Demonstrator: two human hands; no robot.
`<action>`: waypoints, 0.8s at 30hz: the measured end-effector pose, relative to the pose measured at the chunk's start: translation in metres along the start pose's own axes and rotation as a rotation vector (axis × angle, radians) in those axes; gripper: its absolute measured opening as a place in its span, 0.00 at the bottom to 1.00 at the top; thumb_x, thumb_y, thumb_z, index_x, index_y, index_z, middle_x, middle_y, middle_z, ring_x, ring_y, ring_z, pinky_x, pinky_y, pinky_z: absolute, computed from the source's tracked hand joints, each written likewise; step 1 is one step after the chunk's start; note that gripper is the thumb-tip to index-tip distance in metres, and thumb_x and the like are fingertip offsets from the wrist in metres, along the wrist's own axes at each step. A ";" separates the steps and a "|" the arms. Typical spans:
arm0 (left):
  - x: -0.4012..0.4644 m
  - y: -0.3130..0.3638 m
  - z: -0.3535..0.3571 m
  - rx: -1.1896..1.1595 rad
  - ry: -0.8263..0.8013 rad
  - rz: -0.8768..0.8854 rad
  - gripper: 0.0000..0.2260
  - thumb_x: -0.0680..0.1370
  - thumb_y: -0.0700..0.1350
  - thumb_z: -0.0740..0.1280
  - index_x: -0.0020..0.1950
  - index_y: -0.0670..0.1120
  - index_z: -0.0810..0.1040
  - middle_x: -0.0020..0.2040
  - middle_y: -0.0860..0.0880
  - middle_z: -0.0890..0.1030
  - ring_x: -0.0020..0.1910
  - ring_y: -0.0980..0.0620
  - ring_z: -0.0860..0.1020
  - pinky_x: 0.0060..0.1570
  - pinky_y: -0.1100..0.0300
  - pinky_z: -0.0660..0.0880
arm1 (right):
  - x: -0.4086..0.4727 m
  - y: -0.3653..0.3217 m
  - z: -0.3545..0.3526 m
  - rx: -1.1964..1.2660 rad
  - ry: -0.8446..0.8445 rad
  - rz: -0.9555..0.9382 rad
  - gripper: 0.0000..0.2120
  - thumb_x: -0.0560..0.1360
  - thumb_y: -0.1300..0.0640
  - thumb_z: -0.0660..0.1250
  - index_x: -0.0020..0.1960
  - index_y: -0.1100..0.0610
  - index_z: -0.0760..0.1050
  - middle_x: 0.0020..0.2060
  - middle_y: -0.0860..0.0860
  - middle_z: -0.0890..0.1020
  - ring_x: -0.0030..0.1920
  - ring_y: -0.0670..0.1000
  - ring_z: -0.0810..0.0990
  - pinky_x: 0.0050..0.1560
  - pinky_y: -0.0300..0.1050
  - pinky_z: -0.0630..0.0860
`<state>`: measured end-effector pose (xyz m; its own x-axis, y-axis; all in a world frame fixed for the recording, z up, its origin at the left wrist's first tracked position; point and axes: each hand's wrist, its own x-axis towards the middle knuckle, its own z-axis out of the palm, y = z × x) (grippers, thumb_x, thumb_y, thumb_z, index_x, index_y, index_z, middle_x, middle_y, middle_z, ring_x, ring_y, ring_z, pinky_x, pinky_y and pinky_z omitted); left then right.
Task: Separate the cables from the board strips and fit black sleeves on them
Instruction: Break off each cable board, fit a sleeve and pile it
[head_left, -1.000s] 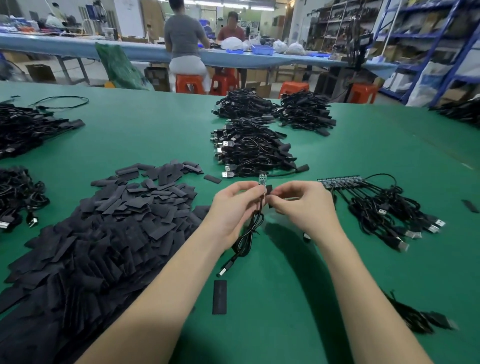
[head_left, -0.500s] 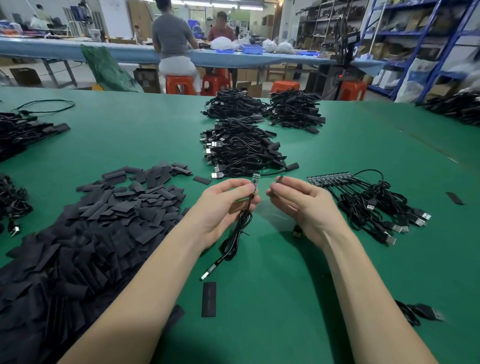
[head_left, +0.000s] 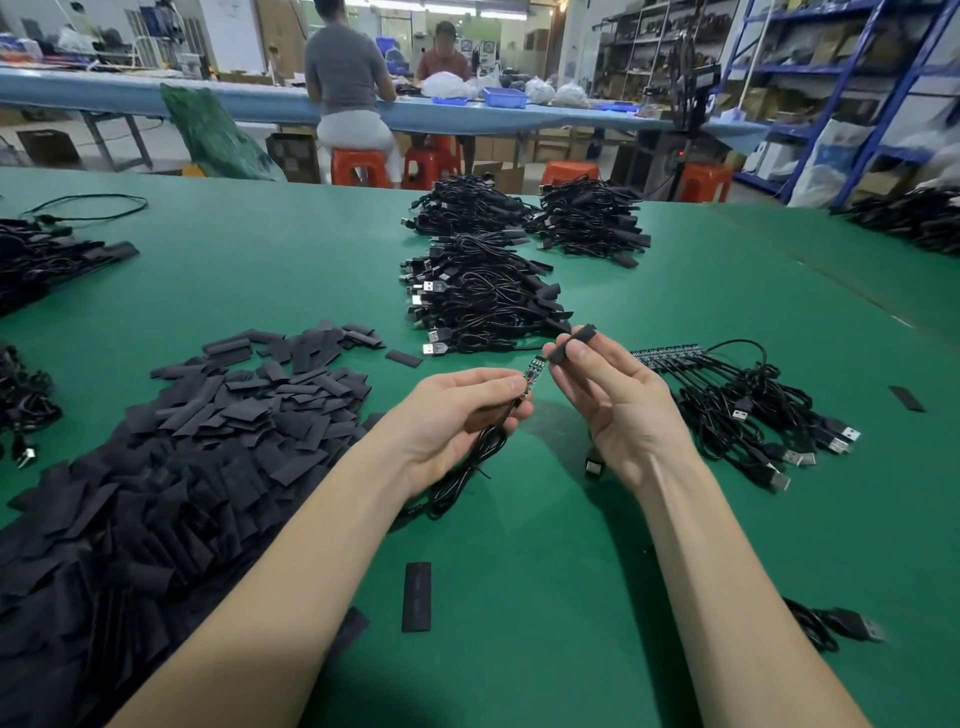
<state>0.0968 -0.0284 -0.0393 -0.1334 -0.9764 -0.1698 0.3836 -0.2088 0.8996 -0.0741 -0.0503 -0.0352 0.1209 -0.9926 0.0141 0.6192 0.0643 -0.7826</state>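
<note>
Sleeve heap (head_left: 171, 457) at 9 o'clock on table (head_left: 545, 649); finished cable piles (head_left: 483, 301) at 12; board strip with cables (head_left: 737, 400) at 2; single sleeve (head_left: 416, 596) at 6.

Single head-worn view, forward and down, close over green table (head_left: 519, 649).

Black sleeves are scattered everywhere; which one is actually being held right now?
The black sleeve pinched in the right hand, raised beside the small board; all the others lie on the green table.
</note>
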 end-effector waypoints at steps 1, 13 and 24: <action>0.000 0.000 0.000 0.001 0.000 -0.005 0.03 0.77 0.35 0.70 0.49 0.39 0.82 0.37 0.43 0.84 0.34 0.54 0.83 0.35 0.66 0.79 | 0.000 0.000 0.000 0.002 -0.001 -0.005 0.08 0.67 0.66 0.74 0.47 0.61 0.84 0.44 0.58 0.87 0.47 0.53 0.87 0.50 0.40 0.83; -0.005 0.003 -0.003 -0.010 -0.086 -0.016 0.06 0.76 0.35 0.70 0.52 0.38 0.81 0.40 0.44 0.84 0.36 0.54 0.83 0.36 0.65 0.79 | -0.003 0.002 0.003 -0.064 -0.082 -0.046 0.12 0.68 0.65 0.73 0.52 0.61 0.82 0.46 0.56 0.87 0.50 0.52 0.87 0.48 0.39 0.81; -0.006 0.004 -0.009 0.146 -0.132 0.088 0.07 0.74 0.38 0.73 0.51 0.40 0.80 0.41 0.43 0.84 0.37 0.52 0.82 0.38 0.64 0.78 | -0.004 -0.006 -0.006 -0.255 -0.254 0.071 0.14 0.70 0.63 0.72 0.55 0.58 0.83 0.49 0.55 0.86 0.49 0.50 0.85 0.50 0.39 0.80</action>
<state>0.1069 -0.0240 -0.0384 -0.2276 -0.9728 -0.0426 0.2643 -0.1039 0.9588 -0.0832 -0.0476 -0.0340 0.3653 -0.9271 0.0836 0.3929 0.0721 -0.9167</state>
